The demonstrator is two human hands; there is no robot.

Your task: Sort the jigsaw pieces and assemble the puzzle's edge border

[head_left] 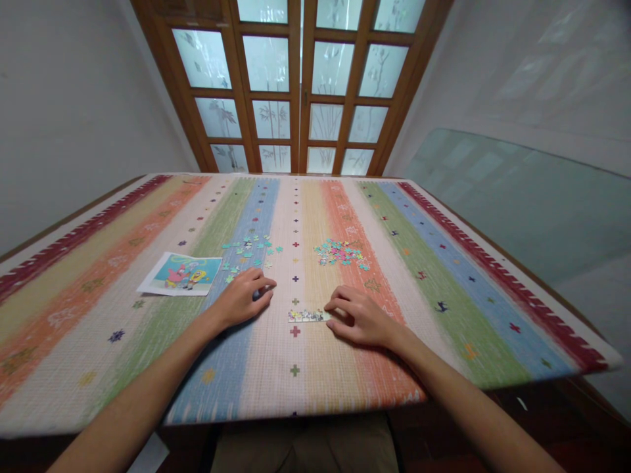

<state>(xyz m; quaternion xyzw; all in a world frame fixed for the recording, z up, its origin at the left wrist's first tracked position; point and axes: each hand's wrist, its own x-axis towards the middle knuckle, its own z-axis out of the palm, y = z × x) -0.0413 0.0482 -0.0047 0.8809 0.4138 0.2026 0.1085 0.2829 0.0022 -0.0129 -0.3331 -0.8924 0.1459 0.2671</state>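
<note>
A short joined strip of puzzle pieces (306, 316) lies flat on the striped cloth in front of me. My right hand (359, 316) is at the strip's right end, its thumb and fingers bent together there; the fingertips cover that end. My left hand (244, 297) rests on the blue stripe with its fingers curved and apart, and nothing shows between them. Just beyond it are scattered turquoise pieces (247, 249). A denser pile of turquoise and pink pieces (340, 253) lies beyond my right hand.
A printed cartoon picture (183, 274) lies left of my left hand. The striped tablecloth (276, 387) covers the wide table and hangs over its near edge. Wooden doors with glass panes (269, 72) stand behind the table. A pale glass panel leans at the right wall.
</note>
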